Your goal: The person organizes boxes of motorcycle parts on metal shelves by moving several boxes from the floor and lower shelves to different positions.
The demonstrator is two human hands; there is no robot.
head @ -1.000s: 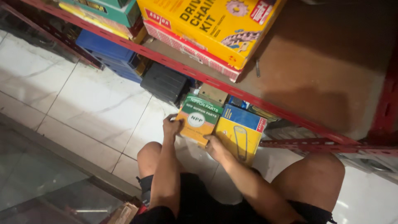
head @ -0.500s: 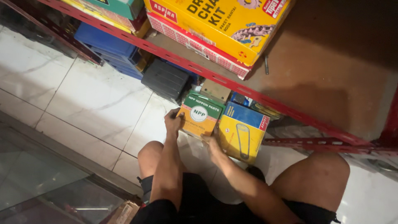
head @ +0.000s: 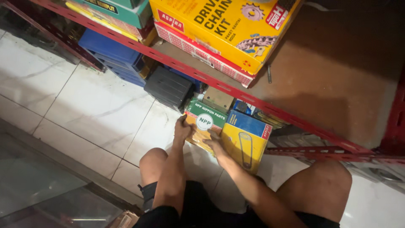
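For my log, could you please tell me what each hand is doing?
Left hand: gripping the green and orange box.
Right hand: on the same box; grip unclear.

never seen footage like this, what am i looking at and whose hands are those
There is no machine here. The picture comes from a camera worn on a person's head, looking down, so the arms and bare knees are their own. They are crouched on a white tiled floor before a red metal shelf. The left hand grips the edge of a green and orange box standing on the floor under the shelf. The right hand rests against that same box, beside a yellow and blue box. Above, on the shelf's brown board, lies a large yellow box on a red and white one. Blue boxes and a black box sit to the left.
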